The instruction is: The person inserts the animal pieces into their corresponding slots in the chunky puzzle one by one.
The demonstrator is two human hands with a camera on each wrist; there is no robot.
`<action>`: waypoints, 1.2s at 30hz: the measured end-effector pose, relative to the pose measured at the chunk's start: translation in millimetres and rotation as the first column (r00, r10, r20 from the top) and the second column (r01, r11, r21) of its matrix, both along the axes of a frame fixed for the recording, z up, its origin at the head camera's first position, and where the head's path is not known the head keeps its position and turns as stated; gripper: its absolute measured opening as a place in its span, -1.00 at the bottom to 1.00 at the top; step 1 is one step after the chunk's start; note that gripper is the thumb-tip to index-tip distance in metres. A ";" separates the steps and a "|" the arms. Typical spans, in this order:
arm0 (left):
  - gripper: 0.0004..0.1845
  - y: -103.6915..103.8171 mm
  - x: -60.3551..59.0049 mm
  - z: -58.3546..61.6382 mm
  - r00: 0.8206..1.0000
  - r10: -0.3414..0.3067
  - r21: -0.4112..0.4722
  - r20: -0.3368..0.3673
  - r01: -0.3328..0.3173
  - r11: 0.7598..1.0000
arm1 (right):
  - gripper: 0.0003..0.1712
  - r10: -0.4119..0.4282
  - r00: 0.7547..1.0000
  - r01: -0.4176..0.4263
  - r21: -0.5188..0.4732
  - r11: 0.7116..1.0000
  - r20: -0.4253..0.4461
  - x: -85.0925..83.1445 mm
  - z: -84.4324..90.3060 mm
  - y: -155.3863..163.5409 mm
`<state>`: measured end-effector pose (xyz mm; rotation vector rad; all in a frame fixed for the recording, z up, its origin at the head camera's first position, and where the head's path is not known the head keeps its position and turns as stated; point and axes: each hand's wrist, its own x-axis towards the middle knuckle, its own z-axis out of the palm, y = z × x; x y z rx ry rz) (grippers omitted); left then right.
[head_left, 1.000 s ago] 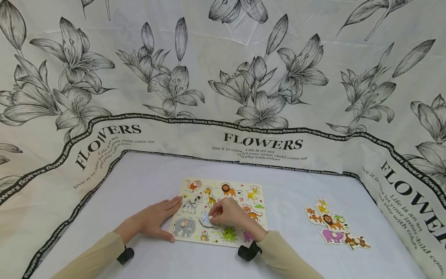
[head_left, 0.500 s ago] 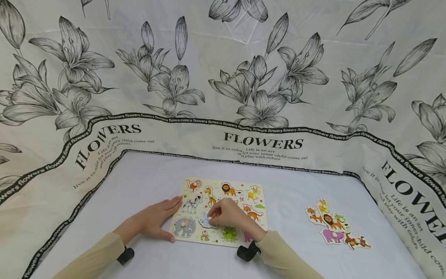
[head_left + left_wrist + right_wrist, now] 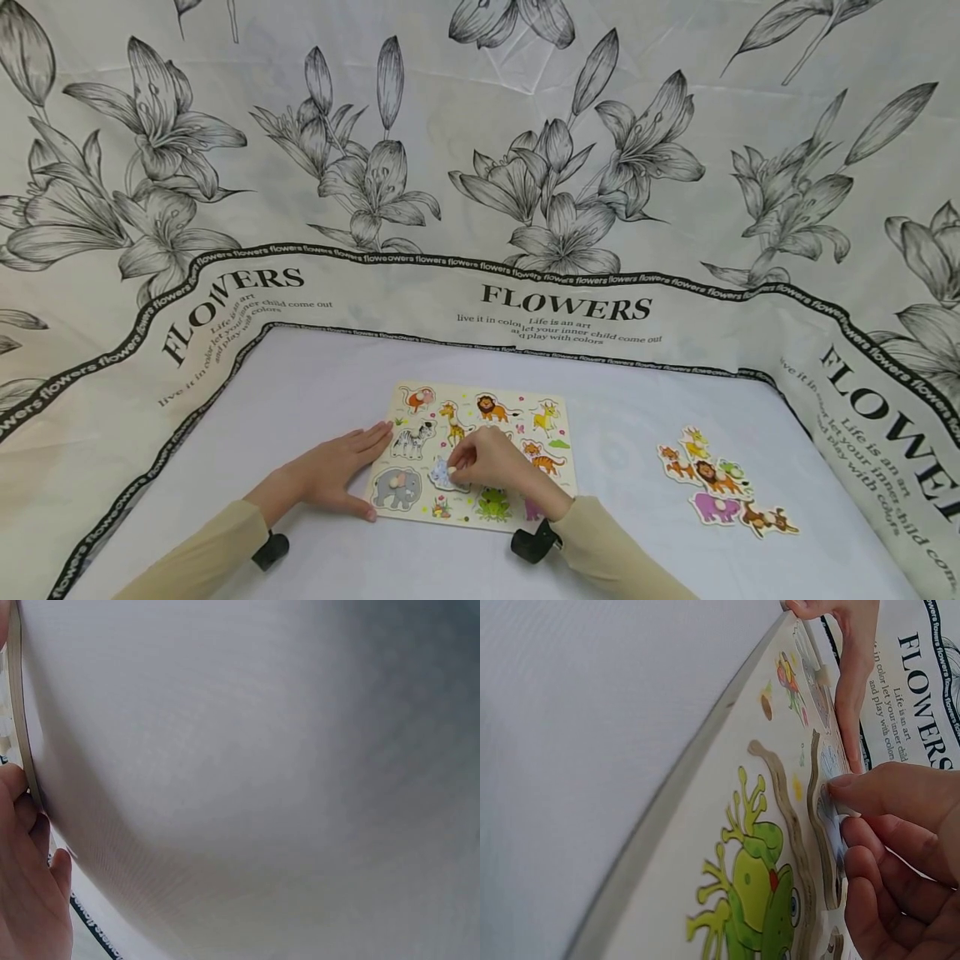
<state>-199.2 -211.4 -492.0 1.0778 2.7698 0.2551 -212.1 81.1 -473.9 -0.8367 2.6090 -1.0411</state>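
Observation:
A wooden animal puzzle board [image 3: 558, 408] lies flat on the white table. My left hand [image 3: 341, 471] rests flat against the board's left edge [image 3: 19, 712], fingers straight. My right hand [image 3: 491, 458] pinches a pale blue animal piece [image 3: 441, 475] by its knob over the middle of the board; in the right wrist view the piece [image 3: 826, 810] stands tilted in its recess beside the frog picture [image 3: 761, 900]. An elephant [image 3: 395, 487], zebra [image 3: 414, 437] and lion [image 3: 491, 408] sit in the board.
Several loose animal pieces [image 3: 716, 483] lie in a cluster on the table to the right of the board. A flower-printed cloth [image 3: 480, 167] rises behind and at both sides of the table.

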 end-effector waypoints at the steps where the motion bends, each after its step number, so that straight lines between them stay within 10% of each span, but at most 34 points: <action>1: 0.22 0.0 0.2 0.0 1.000 0.001 -0.001 0.000 -0.001 1.000 | -0.96 0.000 1.000 0.000 0.001 1.000 0.001 0.3 0.2 0.0; 36: 0.21 0.0 -0.3 0.8 1.000 -0.006 0.011 0.005 0.006 1.000 | -0.91 0.009 1.000 -0.009 -0.001 1.000 0.029 2.1 0.9 0.9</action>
